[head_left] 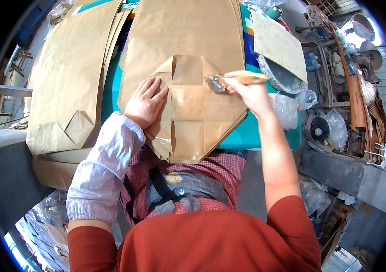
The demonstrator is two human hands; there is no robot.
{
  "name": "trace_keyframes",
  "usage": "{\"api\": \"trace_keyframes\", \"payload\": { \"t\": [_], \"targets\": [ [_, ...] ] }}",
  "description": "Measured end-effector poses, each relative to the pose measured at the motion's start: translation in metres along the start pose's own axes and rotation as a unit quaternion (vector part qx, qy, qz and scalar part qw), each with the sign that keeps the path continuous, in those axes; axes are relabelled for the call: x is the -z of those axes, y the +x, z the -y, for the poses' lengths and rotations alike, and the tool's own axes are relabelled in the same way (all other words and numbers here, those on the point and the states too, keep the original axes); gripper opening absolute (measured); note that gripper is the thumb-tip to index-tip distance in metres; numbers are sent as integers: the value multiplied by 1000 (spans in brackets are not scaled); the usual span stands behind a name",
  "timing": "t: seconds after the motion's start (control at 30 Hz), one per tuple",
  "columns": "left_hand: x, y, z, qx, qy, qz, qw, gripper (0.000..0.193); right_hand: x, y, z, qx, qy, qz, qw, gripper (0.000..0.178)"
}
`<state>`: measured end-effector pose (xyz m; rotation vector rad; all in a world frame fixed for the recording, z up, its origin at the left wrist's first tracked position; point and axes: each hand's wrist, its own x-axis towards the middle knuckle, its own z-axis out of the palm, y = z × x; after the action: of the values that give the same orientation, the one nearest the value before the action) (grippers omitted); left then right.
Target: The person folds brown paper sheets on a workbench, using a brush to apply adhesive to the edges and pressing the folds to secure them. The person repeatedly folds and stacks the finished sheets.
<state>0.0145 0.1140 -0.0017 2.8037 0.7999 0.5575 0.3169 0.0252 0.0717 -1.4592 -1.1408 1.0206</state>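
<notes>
I'm viewing a person's two bare hands working over a teal tabletop [236, 141]. The left hand [145, 102] is lying palm down, grasping nothing, fingers slightly spread and pressing on the left flap of the top bag [188, 103]. The right hand [249, 94] is gripping a brush [249, 78] by its wooden handle, fingers closed round it. Its bristles are pointing left, at the right side of the folded end; I'm not managing to tell if they're touching paper.

The top bag is lying on a stack of brown paper ones at the middle of the tabletop, its folded end facing the person and overhanging the near edge. I'm seeing its end opened out, a pale rectangular patch [188, 103] showing at the centre.

A second stack [68, 68] is covering the left edge, hanging past the near left corner, its top one having a folded end. By the right edge a grey tub [265, 72] is standing, a pale board [280, 45] partly covering it. Clear plastic [286, 111] is lying just nearer, toward the near right corner. A pale sleeve cover [104, 167] is wrapping the left forearm.
</notes>
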Motion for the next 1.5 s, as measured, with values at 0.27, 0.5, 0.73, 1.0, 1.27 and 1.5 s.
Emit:
{"api": "trace_keyframes", "payload": {
  "t": [0.27, 0.5, 0.73, 1.0, 1.27, 1.5],
  "targets": [
    [-1, -5, -1, -1, 3, -4, 1000, 38, -17, 68, -12, -9, -39, -36, 999, 8],
    [3, -5, 3, 31, -91, -73, 993, 36, -98, 37, 15, -4, 128, 34, 991, 13],
    [6, -3, 0, 41, -74, -48, 995, 29, -110, 72, -15, 84, -103, -73, 988, 10],
    [7, -5, -7, 39, -107, -63, 991, 23, 9, -50, 24, 214, -325, -55, 920, 30],
    [7, 0, -10, 40, -60, -42, 997, 22, 159, -103, -32, 248, -661, -44, 707, 35],
    [37, 60, 26, 288, -191, 89, 934, 77, 5, -25, -36, 163, -398, -21, 903, 45]
  ]
}}
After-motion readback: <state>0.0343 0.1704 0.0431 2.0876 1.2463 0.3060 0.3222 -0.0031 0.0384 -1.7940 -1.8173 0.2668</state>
